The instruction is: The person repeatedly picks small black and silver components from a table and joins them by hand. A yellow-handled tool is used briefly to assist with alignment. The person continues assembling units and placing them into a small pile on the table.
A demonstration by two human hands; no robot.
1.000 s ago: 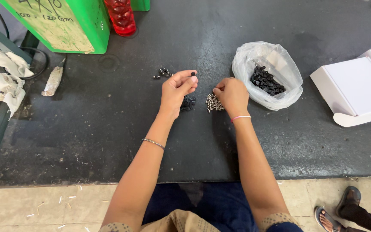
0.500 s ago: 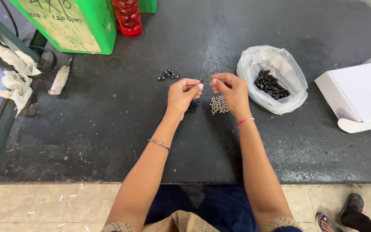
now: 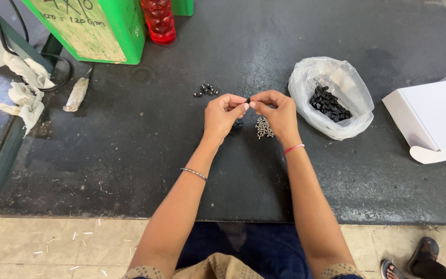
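Both grips pinch one tiny black part [image 3: 248, 100] between the fingertips of the left hand [image 3: 222, 114] and right hand [image 3: 277, 112], at mid-frame above the dark bench [image 3: 130, 155], just over a small pile of silvery pieces [image 3: 263, 127], left of a plastic bag of black parts [image 3: 331, 98].

Clear bag [image 3: 331, 98], white box [image 3: 434, 121] right

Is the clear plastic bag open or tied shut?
Open: the plastic bag has its mouth spread wide, showing the small black pieces inside.
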